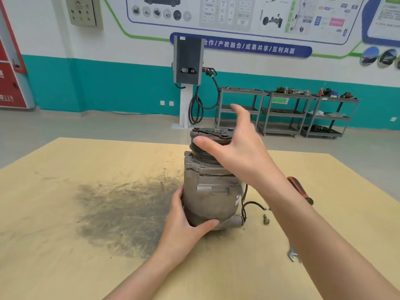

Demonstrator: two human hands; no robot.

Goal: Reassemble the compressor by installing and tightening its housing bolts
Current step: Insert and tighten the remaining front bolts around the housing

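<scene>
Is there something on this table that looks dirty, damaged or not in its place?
Yes. A dark grey smear stains the table left of the compressor, like grease or grime. One bolt lies loose on the table to the compressor's right, not yet installed. Nothing looks broken.

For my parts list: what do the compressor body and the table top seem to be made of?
Compressor body: probably cast aluminium, dull grey, with a rough matte surface. Table top: seemingly plywood or fibreboard, pale yellow and unvarnished, with a dark stain.

Bare table (65, 202) left of the compressor (211, 191); bolt (265, 219), screwdriver (299, 189), wrench (292, 254) crowd its right.
</scene>
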